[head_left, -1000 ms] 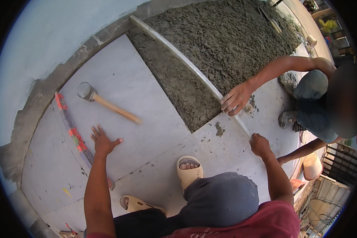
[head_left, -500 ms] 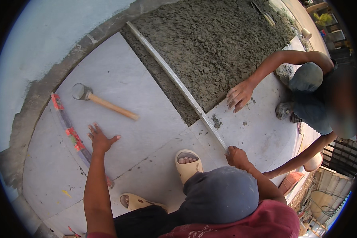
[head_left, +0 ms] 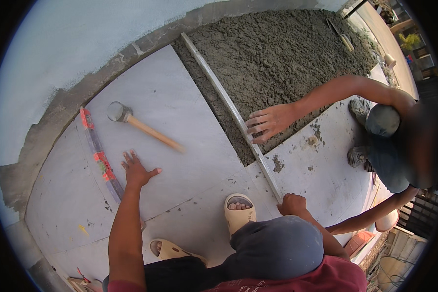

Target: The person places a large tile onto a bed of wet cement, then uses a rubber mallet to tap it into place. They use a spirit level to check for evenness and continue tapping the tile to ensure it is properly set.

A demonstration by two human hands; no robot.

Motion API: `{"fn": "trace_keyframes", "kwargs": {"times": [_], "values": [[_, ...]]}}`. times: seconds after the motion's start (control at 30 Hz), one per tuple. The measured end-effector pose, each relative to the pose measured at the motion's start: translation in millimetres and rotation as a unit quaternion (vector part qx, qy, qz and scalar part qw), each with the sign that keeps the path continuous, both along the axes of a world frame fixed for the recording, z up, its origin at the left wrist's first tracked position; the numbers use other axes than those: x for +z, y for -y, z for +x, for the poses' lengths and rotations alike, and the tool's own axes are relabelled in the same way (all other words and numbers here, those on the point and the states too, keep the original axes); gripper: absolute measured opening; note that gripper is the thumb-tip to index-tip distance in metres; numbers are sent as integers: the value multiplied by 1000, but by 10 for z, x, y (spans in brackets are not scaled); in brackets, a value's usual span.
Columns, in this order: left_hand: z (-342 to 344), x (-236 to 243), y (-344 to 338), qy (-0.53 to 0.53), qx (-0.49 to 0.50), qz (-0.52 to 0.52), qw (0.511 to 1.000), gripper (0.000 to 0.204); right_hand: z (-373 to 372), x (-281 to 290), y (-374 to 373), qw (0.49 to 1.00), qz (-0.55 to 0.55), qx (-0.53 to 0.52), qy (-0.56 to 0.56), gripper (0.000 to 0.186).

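Observation:
My left hand (head_left: 137,171) lies with fingers spread on a large light-grey tile (head_left: 190,146). Closed around the near end of a long straight metal bar (head_left: 219,92) is my right hand (head_left: 293,204). The bar runs from the wall base across wet grey mortar (head_left: 287,53), its near part over the neighbouring tile. A co-worker's hand (head_left: 271,121) reaches over the mortar, fingertips at the bar; contact is unclear. Beyond my left hand rests a mallet (head_left: 119,112) with a wooden handle. A red and purple spirit level (head_left: 100,155) lies left of it, partly behind my forearm.
A blue-white wall (head_left: 58,48) with a bare cement base curves along the left and back. The co-worker crouches at the right on the tiles. A trowel (head_left: 343,36) lies on the far mortar. My sandalled feet (head_left: 239,211) stand on the tiles near me.
The co-worker's hand has moved left, from the mortar's near edge to the bar. My view has shifted slightly; both my hands keep their places on the tile and bar.

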State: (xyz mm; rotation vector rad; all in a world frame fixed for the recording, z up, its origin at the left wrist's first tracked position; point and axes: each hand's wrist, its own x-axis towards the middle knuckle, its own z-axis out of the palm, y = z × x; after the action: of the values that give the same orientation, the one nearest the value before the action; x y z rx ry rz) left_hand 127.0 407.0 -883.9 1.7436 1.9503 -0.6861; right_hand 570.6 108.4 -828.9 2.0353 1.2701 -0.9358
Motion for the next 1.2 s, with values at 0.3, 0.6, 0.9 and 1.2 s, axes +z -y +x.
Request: {"fn": "trace_keyframes", "kwargs": {"times": [0.3,0.6,0.9,1.2], "values": [[26,12,-13,-2,8,-13,1000,151,-611,992,-2093,887,185,382,-181,29],[96,79,-14,19,41,-31,998,152,-1923,120,-3258,900,262,290,-193,45],[145,105,-24,25,57,-34,997,153,-2448,-706,-3451,882,342,222,-235,30],[10,32,0,31,71,-23,997,152,-2151,-59,-3288,848,280,-56,-447,34]]}}
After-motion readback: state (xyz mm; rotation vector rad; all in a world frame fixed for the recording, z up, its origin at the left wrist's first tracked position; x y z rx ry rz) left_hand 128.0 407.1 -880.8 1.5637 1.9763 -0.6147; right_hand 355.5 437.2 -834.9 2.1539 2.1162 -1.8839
